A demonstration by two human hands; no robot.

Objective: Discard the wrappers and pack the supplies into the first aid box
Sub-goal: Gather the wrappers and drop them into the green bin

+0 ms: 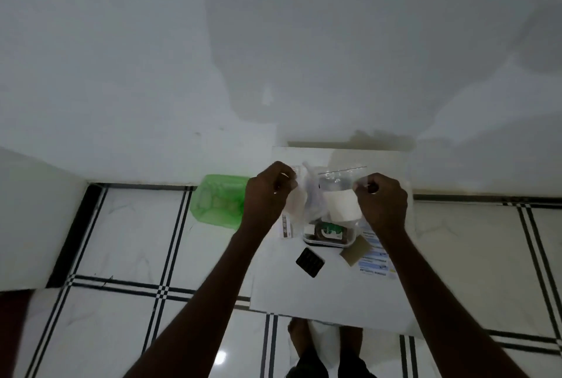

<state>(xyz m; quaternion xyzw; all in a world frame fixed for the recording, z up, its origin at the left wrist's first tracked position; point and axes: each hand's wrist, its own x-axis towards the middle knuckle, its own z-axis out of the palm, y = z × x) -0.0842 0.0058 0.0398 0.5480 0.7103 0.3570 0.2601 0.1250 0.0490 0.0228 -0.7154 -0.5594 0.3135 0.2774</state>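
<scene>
Both hands hold a clear zip bag (331, 183) above the white table (319, 292). My left hand (269, 192) pinches its left top edge and my right hand (381, 198) pinches the right. Inside the bag sits a white gauze roll (342, 205). Beneath the bag lies the clear first aid box (328, 236) with a brown bottle with a green label (330, 230) in it. A dark blister strip (310, 262) lies in front of the box. Plaster strips (375, 259) and a brown card (355, 251) lie to its right, and a small medicine pack (286, 227) to its left.
A green mesh bin (217, 202) stands on the tiled floor to the left of the table, against the white wall. My feet (299, 333) show under the table's near edge. A white wall block juts out at the far left.
</scene>
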